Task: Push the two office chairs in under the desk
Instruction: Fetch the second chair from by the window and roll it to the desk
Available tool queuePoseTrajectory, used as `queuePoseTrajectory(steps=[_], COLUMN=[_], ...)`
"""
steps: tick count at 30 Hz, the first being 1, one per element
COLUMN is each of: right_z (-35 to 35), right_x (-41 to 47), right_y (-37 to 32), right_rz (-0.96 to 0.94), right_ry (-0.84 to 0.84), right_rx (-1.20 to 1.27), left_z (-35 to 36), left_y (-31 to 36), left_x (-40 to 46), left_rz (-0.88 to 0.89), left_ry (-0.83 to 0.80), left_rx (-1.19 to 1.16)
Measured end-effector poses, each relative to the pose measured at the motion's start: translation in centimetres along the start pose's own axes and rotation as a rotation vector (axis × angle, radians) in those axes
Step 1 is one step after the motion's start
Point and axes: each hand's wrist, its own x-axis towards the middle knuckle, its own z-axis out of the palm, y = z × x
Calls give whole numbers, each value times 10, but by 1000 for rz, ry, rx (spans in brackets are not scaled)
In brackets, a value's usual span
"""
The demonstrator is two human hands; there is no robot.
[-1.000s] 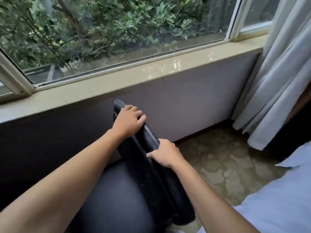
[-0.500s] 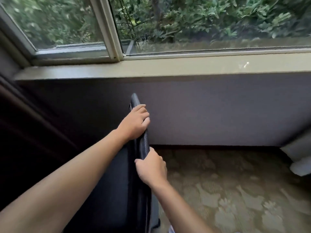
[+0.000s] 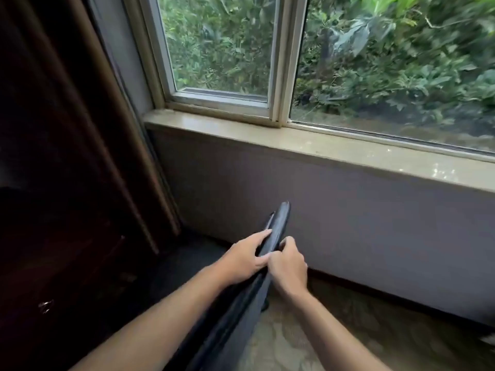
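Chair back (image 3: 277, 226) between both hands

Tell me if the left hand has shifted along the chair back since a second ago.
Yes. The left hand has slid toward the right hand on the chair back; they now touch.

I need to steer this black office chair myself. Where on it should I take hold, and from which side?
Grip the top edge of the chair backrest from behind and above, as the left hand and right hand do: it is a thin raised rim that fingers can wrap, and probably gives good leverage.
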Motion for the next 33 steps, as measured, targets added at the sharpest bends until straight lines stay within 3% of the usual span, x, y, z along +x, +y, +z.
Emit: queuePoseTrajectory(steps=[4,9,16,21,26,33], right_z=[-16,-8,54,42,35,23], right_x=[34,90,105,127,138,159], right_y=[-10,-48,-47,-45,-45,-39], right_rz=[-130,-563,-986,-1063,-1175,-1266], right_ry=[125,155,-438,-541,-684,-612], right_rx=[-141,-332,-529,-427,-441,-473], left_z=[2,4,5,26,43,59], left_y=[-12,-11,-4,10,29,41], left_x=[-26,-46,-50,-48,-34,-13], left_rz=[-55,-81,-259,-448,-610,-680], left_ry=[32,63,247,374,468,512], left_rx=[-92,-101,75,133,24,-139])
